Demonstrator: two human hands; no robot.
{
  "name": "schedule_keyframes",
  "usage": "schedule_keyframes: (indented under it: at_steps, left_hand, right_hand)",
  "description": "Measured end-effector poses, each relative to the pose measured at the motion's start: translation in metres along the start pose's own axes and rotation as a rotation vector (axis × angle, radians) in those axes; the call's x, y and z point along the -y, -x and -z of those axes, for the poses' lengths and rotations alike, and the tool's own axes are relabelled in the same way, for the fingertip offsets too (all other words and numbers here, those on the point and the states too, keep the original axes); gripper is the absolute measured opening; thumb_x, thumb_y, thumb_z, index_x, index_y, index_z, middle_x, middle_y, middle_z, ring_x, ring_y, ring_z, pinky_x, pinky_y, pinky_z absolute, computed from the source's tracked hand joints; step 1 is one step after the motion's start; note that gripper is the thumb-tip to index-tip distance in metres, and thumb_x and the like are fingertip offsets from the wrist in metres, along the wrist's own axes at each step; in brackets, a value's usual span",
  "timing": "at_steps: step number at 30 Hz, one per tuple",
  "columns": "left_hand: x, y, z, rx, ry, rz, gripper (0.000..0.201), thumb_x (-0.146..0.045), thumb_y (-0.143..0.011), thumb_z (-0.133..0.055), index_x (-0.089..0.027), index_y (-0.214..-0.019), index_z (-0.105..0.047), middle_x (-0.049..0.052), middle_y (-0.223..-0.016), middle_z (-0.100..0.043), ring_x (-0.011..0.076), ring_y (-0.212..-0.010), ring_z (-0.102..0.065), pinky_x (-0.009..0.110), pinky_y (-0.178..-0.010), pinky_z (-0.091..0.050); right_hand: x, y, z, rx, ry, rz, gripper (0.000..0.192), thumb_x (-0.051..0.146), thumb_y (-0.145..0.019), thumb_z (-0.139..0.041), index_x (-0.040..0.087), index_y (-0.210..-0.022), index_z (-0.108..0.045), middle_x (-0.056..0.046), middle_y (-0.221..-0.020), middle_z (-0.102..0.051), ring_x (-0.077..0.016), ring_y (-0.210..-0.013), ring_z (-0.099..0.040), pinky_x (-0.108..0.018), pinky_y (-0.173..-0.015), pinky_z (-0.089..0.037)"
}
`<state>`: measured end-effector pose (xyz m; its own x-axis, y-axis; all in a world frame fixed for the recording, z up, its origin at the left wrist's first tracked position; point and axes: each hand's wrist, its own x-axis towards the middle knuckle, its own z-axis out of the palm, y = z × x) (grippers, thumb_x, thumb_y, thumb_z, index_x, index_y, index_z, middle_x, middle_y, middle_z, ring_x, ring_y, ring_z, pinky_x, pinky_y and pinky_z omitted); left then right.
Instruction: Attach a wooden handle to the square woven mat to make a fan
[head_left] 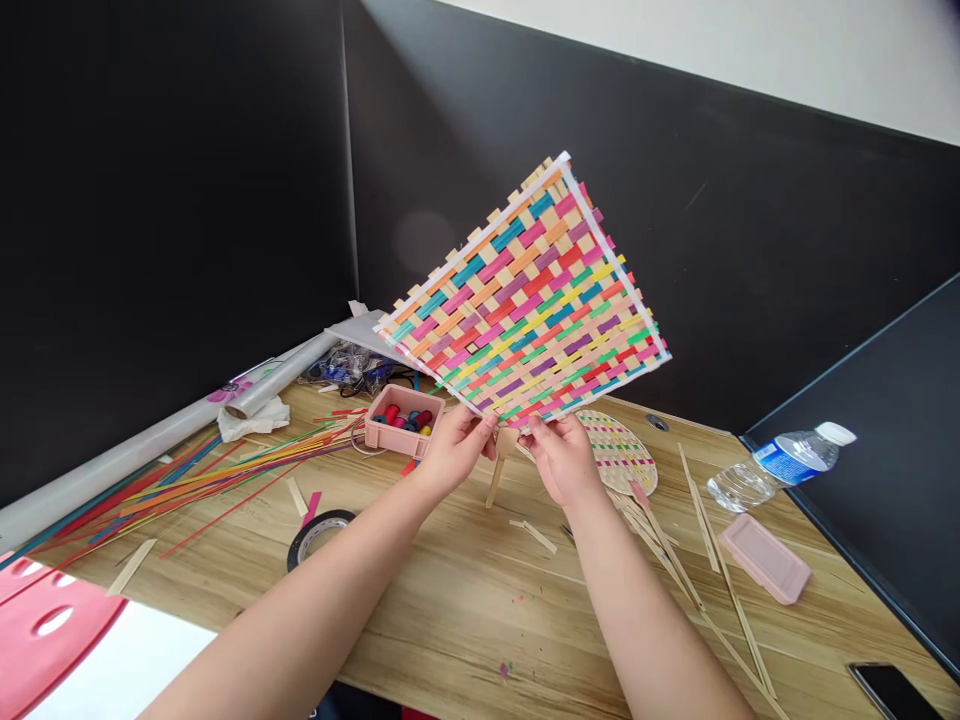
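Note:
Both hands hold up a woven panel (525,300) of coloured and natural flat strips, tilted so one corner points upward. White tape runs along its edges, and short strip ends stick out past the tape. My left hand (459,445) pinches the lower edge, thumb on the front face. Close beside it, my right hand (561,455) grips the same edge, thumb also in front. Between the hands a pale flat strip (495,480) hangs down below the panel. The fingers behind the panel are hidden.
On the wooden table (465,610) lie coloured strips (202,480), a pink box (397,437) of thread spools, black tape (319,535), an oval woven piece (619,450), natural strips (727,590), a water bottle (780,465), a pink lid (765,558) and a phone (896,690). Black partitions (600,130) stand behind.

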<state>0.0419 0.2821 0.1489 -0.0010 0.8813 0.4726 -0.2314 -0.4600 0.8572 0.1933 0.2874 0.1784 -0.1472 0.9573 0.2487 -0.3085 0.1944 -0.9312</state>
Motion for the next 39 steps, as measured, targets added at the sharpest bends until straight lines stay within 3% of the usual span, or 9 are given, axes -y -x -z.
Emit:
schedule_keyframes:
  at_steps: [9, 17, 23, 28, 33, 36, 39]
  left_hand:
    - [0.007, 0.0, 0.001, 0.002, 0.034, -0.006, 0.036, -0.051, -0.084, -0.062, -0.016, -0.088, -0.058, -0.003, -0.063, -0.058, 0.0087, -0.044, -0.054, 0.022, -0.045, -0.045]
    - [0.013, 0.0, -0.003, 0.031, 0.055, 0.064, 0.049, -0.047, -0.073, -0.074, -0.018, -0.11, -0.06, 0.002, -0.084, -0.064, 0.01, -0.057, -0.056, 0.022, -0.048, -0.05]
    - [0.019, -0.002, -0.007, 0.073, -0.007, 0.162, 0.04, -0.046, -0.073, -0.072, -0.014, -0.097, -0.067, 0.002, -0.075, -0.062, 0.0103, -0.056, -0.053, 0.023, -0.047, -0.049]
    - [0.002, -0.003, -0.007, 0.132, -0.014, 0.21, 0.036, -0.045, -0.07, -0.074, -0.013, -0.085, -0.065, -0.003, -0.061, -0.055, 0.0075, -0.045, -0.046, 0.022, -0.042, -0.042]
    - [-0.01, -0.003, -0.008, 0.211, -0.067, 0.212, 0.033, -0.044, -0.07, -0.074, -0.014, -0.08, -0.064, -0.001, -0.065, -0.058, 0.0086, -0.05, -0.049, 0.022, -0.045, -0.042]
    - [-0.007, -0.003, -0.009, 0.192, -0.131, 0.2, 0.031, -0.043, -0.071, -0.073, -0.014, -0.08, -0.064, 0.001, -0.068, -0.061, 0.0113, -0.054, -0.053, 0.024, -0.048, -0.045]
    - [-0.003, 0.0, -0.012, 0.07, -0.221, 0.147, 0.025, -0.04, -0.076, -0.067, -0.016, -0.083, -0.062, 0.003, -0.074, -0.063, 0.014, -0.06, -0.057, 0.027, -0.055, -0.048]
  right_hand:
    - [-0.01, -0.002, 0.008, -0.008, 0.082, 0.001, 0.029, 0.042, -0.069, -0.081, 0.022, -0.087, -0.069, -0.003, -0.089, -0.071, -0.0152, -0.075, -0.06, -0.029, -0.065, -0.048]
    - [-0.011, -0.005, 0.011, -0.033, 0.116, 0.014, 0.031, 0.042, -0.068, -0.081, 0.022, -0.088, -0.069, -0.003, -0.088, -0.073, -0.0168, -0.077, -0.062, -0.03, -0.068, -0.049]
    - [-0.011, -0.007, 0.016, -0.037, 0.128, 0.02, 0.031, 0.041, -0.069, -0.081, 0.022, -0.09, -0.07, -0.002, -0.085, -0.073, -0.0164, -0.077, -0.063, -0.029, -0.069, -0.049]
    - [-0.002, 0.002, 0.015, 0.001, 0.114, -0.008, 0.029, 0.04, -0.073, -0.079, 0.023, -0.095, -0.07, -0.004, -0.094, -0.074, -0.0197, -0.087, -0.065, -0.032, -0.076, -0.052]
    - [0.001, 0.017, 0.01, 0.032, 0.125, -0.028, 0.035, 0.039, -0.071, -0.079, 0.022, -0.099, -0.071, -0.007, -0.102, -0.074, -0.0246, -0.094, -0.068, -0.038, -0.082, -0.054]
    - [-0.007, 0.019, 0.011, -0.004, 0.15, 0.007, 0.038, 0.042, -0.072, -0.077, 0.022, -0.104, -0.069, -0.008, -0.108, -0.073, -0.0262, -0.1, -0.068, -0.041, -0.084, -0.054]
    - [-0.012, 0.015, 0.015, -0.086, 0.205, 0.065, 0.04, 0.044, -0.071, -0.075, 0.021, -0.104, -0.068, -0.01, -0.108, -0.073, -0.0273, -0.1, -0.068, -0.043, -0.084, -0.055]
